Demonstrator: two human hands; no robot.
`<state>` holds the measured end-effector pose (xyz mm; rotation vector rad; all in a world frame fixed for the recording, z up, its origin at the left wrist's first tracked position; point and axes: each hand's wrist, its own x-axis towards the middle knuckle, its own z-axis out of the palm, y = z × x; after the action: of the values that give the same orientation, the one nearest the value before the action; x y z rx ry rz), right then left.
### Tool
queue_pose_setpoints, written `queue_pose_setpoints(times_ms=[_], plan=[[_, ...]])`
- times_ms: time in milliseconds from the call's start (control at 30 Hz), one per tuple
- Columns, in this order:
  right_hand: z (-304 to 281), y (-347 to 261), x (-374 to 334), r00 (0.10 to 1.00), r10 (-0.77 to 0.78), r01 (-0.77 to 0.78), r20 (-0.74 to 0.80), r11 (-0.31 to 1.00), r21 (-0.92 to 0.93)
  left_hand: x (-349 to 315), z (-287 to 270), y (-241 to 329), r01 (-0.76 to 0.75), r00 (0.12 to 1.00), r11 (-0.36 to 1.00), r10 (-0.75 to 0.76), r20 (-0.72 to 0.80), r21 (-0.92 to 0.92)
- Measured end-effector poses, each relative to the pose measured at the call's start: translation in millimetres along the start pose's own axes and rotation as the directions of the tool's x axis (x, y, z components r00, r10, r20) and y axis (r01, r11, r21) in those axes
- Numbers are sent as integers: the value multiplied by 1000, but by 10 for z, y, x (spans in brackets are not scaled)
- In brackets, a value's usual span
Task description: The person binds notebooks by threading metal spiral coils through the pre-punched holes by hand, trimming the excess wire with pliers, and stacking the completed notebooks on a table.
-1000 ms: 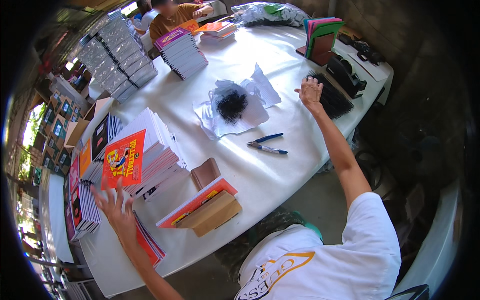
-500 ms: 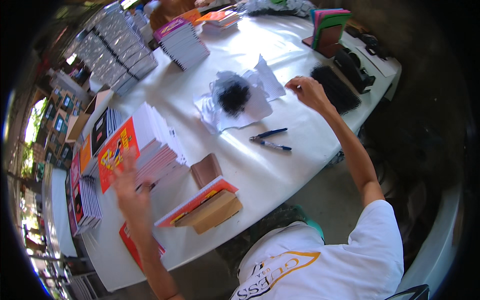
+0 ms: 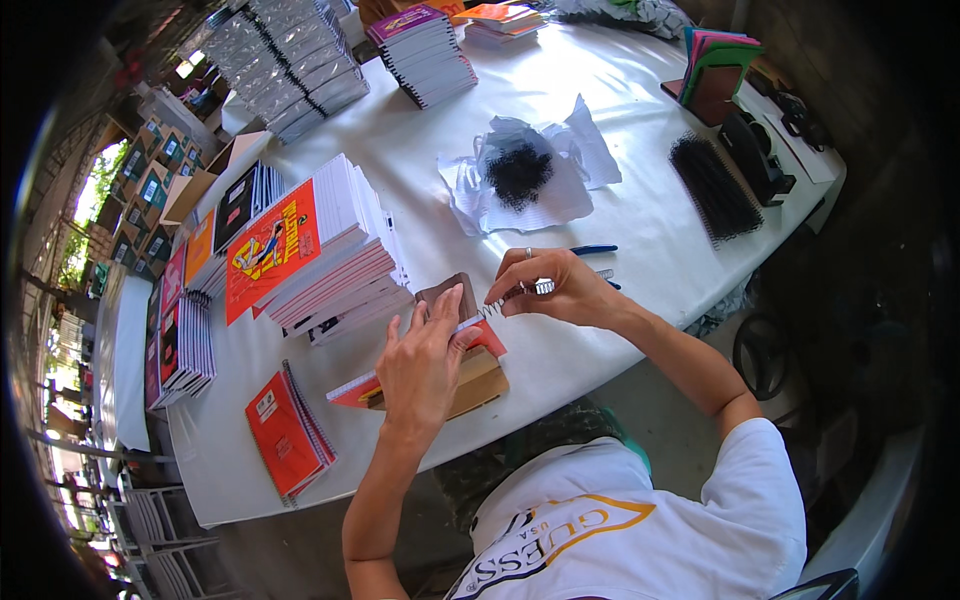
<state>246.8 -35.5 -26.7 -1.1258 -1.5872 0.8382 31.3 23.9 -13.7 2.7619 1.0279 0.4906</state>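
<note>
Far left, cardboard boxes (image 3: pixel 150 195) are piled up, and on the white table (image 3: pixel 230 480) sits a stack of notebooks (image 3: pixel 190 345) with their coiled edges showing. Just right of that, a big stack of paper (image 3: pixel 345 235) carries an orange-red cover, and nearer the person a red notebook (image 3: pixel 288 425) lies flat, coil along its right side.

Into the middle, and here's the left hand (image 3: pixel 425 365), fingers spread over the tilted book (image 3: pixel 355 392), which rests against a brown block (image 3: pixel 482 388); whether it pinches the pages or merely lies on them, I can't tell. At the book's upper right corner, there's the wire coil (image 3: pixel 493 308), pinched in the fingers of the right hand (image 3: pixel 570 285)! Whether its tip has entered the holes is too small to tell.

Beyond, crumpled paper (image 3: pixel 470 205) holds a black heap (image 3: pixel 520 175). The pliers (image 3: pixel 595 249) lie just past the right hand, partly hidden by it. Over on the right, a bundle of black coils (image 3: pixel 712 185) sits beside a black tape dispenser (image 3: pixel 755 160).
</note>
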Motion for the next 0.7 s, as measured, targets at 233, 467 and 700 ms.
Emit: queue_pose_setpoints(times_ms=[233,467,700], plan=[[-104,-49,36,978,-120,169,172,937,-307,-45,8,-12,-75,997,997,76,-18,32],[-172,-60,91,925,26,59,380,976,-211,-63,-16,29,-81,997,995,82,-14,54],[-49,-261,-15,967,44,89,251,864,-495,-78,-9,70,-92,994,996,93,-57,18]])
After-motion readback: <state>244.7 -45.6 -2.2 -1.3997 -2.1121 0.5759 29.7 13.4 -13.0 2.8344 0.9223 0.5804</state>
